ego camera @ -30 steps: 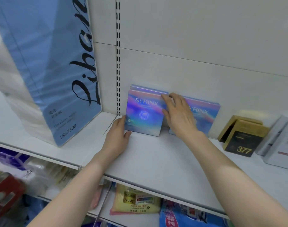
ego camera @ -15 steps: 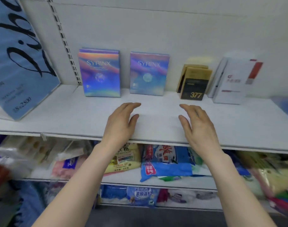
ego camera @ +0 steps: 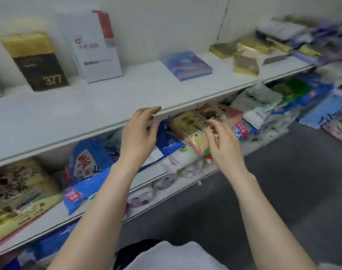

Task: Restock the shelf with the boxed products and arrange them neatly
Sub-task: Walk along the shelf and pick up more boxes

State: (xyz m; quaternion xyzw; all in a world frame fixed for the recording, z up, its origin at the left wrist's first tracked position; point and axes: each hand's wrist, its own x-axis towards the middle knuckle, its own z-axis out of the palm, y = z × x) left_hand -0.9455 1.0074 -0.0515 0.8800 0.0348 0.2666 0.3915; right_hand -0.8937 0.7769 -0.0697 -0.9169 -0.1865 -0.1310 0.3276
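While left hand [ego camera: 138, 134] and right hand [ego camera: 224, 148] hover loose-fingered — empty | flat glossy blue box [ego camera: 185, 65] lies on white shelf [ego camera: 84, 108]

Bright, even, diffuse illumination is recorded, with soft shadow cast beneath the upper shelf [ego camera: 88, 106]. Motion blur is spread throughout and is heaviest at the far-right boxes [ego camera: 279, 30]. Straight edges are bowed by wide-angle distortion.

Left hand [ego camera: 137, 131] and right hand [ego camera: 222, 147] now back off the shelf [ego camera: 88, 117], apparently clear of it.
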